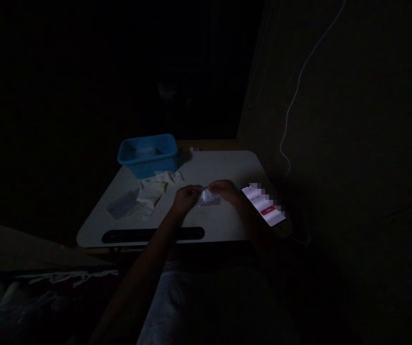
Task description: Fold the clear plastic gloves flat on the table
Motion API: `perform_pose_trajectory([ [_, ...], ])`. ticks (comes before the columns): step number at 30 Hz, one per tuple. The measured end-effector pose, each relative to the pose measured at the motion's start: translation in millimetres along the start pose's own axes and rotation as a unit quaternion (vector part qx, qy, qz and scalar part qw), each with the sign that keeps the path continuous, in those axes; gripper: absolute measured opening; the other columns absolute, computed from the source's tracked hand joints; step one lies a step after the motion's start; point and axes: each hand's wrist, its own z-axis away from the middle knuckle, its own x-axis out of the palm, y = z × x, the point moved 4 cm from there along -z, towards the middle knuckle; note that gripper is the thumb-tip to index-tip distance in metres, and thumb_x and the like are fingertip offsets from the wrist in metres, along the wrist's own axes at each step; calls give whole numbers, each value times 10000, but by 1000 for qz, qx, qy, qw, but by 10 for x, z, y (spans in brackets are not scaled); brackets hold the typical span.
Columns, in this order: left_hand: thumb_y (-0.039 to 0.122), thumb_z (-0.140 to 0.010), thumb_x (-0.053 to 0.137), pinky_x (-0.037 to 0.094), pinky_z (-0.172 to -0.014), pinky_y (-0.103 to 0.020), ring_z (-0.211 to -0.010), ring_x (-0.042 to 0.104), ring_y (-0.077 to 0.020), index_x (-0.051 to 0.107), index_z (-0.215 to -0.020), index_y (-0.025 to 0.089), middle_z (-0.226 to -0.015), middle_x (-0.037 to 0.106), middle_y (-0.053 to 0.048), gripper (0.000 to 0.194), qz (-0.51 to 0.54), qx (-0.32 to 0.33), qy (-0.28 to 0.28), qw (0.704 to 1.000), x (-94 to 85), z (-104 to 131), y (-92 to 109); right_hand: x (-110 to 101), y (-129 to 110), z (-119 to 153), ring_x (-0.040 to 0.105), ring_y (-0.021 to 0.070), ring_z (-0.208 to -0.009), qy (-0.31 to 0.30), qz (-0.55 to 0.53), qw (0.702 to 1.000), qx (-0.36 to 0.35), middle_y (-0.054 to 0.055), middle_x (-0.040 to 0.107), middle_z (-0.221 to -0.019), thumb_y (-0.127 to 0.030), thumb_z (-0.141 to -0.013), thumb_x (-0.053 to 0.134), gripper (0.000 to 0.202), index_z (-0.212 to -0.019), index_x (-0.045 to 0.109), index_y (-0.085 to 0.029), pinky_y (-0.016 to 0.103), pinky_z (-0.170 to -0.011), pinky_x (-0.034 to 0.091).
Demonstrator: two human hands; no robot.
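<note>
In dim light, both my hands meet over the middle of a white table (pixel 223 165). A small clear plastic bag (pixel 210 198) hangs or lies between them. My left hand (pixel 186 199) pinches its upper left edge, and my right hand (pixel 226 189) grips its upper right edge. Whatever the bag contains, if anything, is too dark to make out. To the left lie crumpled pale gloves or cloth (pixel 151 194), partly over a flat clear plastic sheet or bag (pixel 123 204).
A blue plastic basket (pixel 151 167) stands at the table's back left with clear plastic inside. A lit phone (pixel 263 203) rests at the right edge. A black slot (pixel 130 235) runs along the front edge. A white cable (pixel 294 98) hangs on the right.
</note>
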Motion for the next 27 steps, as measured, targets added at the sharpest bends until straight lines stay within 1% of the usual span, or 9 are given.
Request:
perform_pose_trajectory([
  [4, 267, -708, 516, 495, -668, -275, -715, 637, -163, 691, -772, 156, -774, 705, -46, 217, -44, 20, -7, 999, -1, -8, 18, 59, -18, 16, 634, 140, -721, -1, 2, 1000, -11, -19, 698, -763, -315, -722, 588, 175, -816, 695, -214, 225, -639, 459],
  [7, 236, -718, 501, 501, -691, -278, -729, 644, -164, 690, -766, 163, -787, 710, -41, 208, -63, 26, -14, 998, 4, -21, 1, 77, -30, 32, 639, 135, -751, 25, 11, 1000, -15, -21, 706, -814, -302, -741, 574, 178, -850, 693, -227, 228, -676, 465],
  [10, 218, -724, 499, 503, -722, -283, -755, 650, -165, 690, -772, 171, -822, 713, -40, 202, -79, 42, -26, 996, 14, -25, -7, 86, -97, 65, 642, 143, -795, 64, 67, 995, -46, -17, 712, -847, -300, -748, 580, 157, -833, 701, -247, 242, -731, 463],
  [13, 233, -736, 504, 501, -754, -290, -789, 653, -172, 692, -798, 176, -859, 713, -48, 206, -102, 57, -36, 993, 18, -14, 2, 117, -226, 110, 636, 141, -823, 77, 136, 982, -102, -17, 714, -855, -304, -758, 587, 138, -813, 709, -269, 245, -791, 448],
  [15, 253, -749, 502, 501, -758, -293, -793, 654, -173, 693, -820, 178, -864, 713, -51, 216, -116, 59, -39, 991, 15, -5, 13, 139, -302, 132, 632, 140, -825, 81, 176, 974, -119, -18, 716, -849, -301, -760, 593, 128, -806, 711, -278, 245, -809, 439],
  [19, 260, -749, 511, 499, -763, -287, -799, 654, -176, 694, -820, 168, -857, 713, -61, 217, -136, 57, -40, 988, 10, 3, 28, 167, -367, 145, 631, 145, -810, 75, 214, 968, -108, -8, 717, -857, -296, -763, 600, 129, -822, 711, -272, 251, -793, 439],
  [22, 264, -746, 511, 499, -755, -282, -801, 651, -170, 691, -814, 178, -860, 712, -51, 210, -121, 61, -39, 990, 15, 3, 31, 175, -346, 138, 632, 146, -788, 66, 216, 969, -95, -3, 715, -851, -301, -767, 595, 140, -842, 709, -269, 250, -765, 442],
  [27, 241, -723, 512, 499, -701, -280, -731, 646, -165, 681, -781, 171, -800, 708, -46, 192, -93, 56, -27, 994, 9, 7, 43, 190, -277, 113, 625, 150, -781, 61, 208, 972, -92, -2, 710, -827, -319, -767, 590, 142, -832, 707, -271, 253, -766, 437],
])
